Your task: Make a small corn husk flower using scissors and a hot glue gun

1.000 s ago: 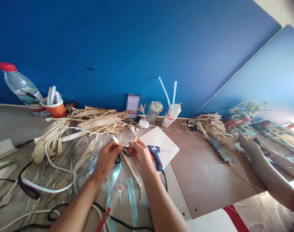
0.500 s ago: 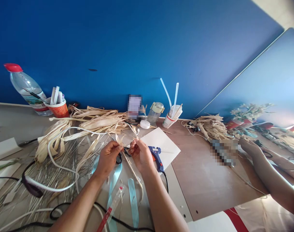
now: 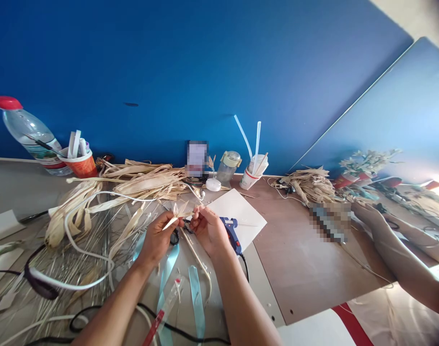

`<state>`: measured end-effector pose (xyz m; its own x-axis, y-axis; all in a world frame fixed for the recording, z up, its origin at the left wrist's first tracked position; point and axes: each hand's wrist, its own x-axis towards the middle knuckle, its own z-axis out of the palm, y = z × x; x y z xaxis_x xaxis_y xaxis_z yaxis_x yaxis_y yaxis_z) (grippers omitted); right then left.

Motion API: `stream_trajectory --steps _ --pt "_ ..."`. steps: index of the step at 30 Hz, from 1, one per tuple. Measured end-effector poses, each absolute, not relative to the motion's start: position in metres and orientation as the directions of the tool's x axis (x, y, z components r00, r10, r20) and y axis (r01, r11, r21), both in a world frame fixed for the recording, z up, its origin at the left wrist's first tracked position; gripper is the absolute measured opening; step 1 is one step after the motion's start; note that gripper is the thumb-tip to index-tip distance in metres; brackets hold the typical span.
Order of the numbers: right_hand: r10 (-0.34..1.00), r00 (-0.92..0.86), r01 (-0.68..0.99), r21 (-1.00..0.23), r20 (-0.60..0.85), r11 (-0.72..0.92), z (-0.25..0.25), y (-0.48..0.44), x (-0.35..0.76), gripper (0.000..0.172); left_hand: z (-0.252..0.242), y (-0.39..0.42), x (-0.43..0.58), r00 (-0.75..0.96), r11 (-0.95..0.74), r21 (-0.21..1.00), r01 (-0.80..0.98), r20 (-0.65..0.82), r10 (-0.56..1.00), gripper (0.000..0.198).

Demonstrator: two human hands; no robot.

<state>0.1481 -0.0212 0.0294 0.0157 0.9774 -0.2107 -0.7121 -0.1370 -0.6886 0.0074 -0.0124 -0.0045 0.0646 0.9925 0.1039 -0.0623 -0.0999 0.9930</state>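
My left hand (image 3: 156, 239) pinches a small flower of pale dried corn husk (image 3: 179, 211) between thumb and fingertips, its pointed petals spreading outward. Close on its right, my right hand (image 3: 211, 229) is closed with thumb and fingers pressed together. Whatever those fingers hold is too small and covered to make out. A blue glue gun (image 3: 232, 235) lies just right of my right hand, partly behind it. Below the flower, a black loop like a scissor handle (image 3: 174, 237) and a thin pale stem (image 3: 195, 252) rest on the table.
Corn husks (image 3: 143, 181) and thin wires (image 3: 93, 254) cover the left side, crossed by a white cable (image 3: 66, 230). Light-blue ribbon (image 3: 196, 298) lies in front. A bottle (image 3: 31, 134), jar (image 3: 228, 168) and paper cup (image 3: 250, 179) stand behind. Another person's arm (image 3: 392, 245) reaches in at right.
The whole view has shifted slightly, so things appear further left. The husk flower has turned in my left fingers, with one petal now pointing down-left. Both hands stay close together.
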Motion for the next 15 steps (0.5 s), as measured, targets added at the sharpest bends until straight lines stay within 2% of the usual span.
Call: stream_trajectory --steps 6,15 --pt "0.967 -0.154 -0.692 -0.676 -0.204 -0.253 0.0318 -0.0232 0.1504 0.027 -0.0086 -0.0112 0.0070 0.112 -0.134 0.988 -0.071 0.141 0.984 0.027" --pt "0.958 -0.149 -0.701 -0.658 -0.244 -0.276 0.0306 -0.0236 0.1483 0.029 -0.0030 -0.0139 0.0066 0.072 -0.162 0.987 0.010 0.161 0.984 0.034"
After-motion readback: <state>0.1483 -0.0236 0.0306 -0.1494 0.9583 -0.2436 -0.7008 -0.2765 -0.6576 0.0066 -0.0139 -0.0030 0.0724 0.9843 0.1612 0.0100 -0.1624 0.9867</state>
